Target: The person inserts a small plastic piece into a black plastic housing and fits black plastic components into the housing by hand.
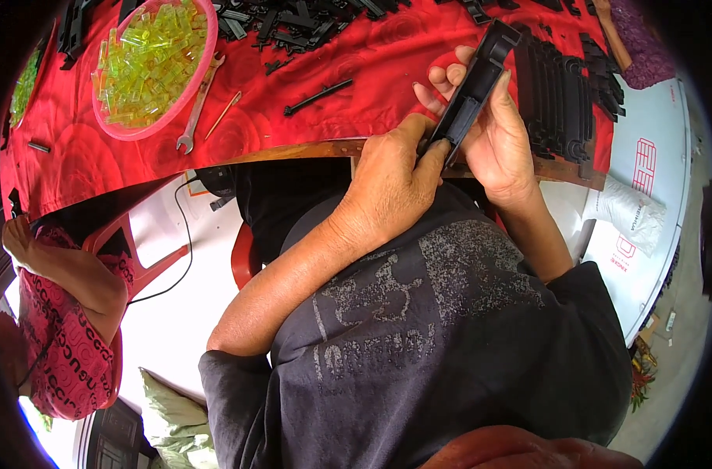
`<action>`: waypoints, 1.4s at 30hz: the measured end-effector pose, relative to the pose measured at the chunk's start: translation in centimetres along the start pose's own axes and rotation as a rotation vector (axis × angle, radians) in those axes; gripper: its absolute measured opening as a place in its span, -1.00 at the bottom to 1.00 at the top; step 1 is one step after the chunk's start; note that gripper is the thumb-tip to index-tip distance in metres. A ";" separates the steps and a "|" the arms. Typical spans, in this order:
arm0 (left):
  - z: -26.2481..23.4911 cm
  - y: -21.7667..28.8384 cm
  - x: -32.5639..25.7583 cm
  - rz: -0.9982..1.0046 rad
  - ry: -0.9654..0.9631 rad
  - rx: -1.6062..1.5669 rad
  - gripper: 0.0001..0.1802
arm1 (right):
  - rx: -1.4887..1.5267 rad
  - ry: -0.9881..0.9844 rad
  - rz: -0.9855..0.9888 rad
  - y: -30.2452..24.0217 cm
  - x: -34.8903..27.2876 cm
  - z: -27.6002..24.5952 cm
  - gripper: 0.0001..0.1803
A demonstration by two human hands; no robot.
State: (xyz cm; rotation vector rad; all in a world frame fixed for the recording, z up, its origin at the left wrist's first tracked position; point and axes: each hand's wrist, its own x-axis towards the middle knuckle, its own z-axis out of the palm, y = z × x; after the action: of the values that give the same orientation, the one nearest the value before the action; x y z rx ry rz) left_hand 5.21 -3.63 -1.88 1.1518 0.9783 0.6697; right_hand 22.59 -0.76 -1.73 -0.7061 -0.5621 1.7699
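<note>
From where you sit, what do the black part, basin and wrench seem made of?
Black part: probably plastic, satin finish, given its moulded look and soft highlights. Basin: likely smooth plastic, its rim evenly pink. Wrench: apparently steel, dull grey with a faint metallic sheen.

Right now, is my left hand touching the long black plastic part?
Touching: the head view shows your left hand gripping the long black plastic part near its lower end.
</note>
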 end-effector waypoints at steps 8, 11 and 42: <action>0.6 -0.3 0.2 0.018 0.100 0.057 -0.82 | -0.229 0.122 0.008 0.2 -0.3 1.5 -0.42; 0.9 -0.8 0.7 0.058 0.196 0.132 -0.81 | -0.277 0.150 0.068 0.9 -1.5 2.6 -0.45; -14.0 13.8 -19.5 1.344 -0.205 0.077 -0.81 | -0.605 0.166 0.173 -1.2 -1.6 -2.2 -0.63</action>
State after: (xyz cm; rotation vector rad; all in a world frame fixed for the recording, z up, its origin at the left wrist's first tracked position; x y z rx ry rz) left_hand -15.35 -10.00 15.44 1.8549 -0.0870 1.5138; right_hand 25.31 -1.87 -2.19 -1.3386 -0.9600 1.6785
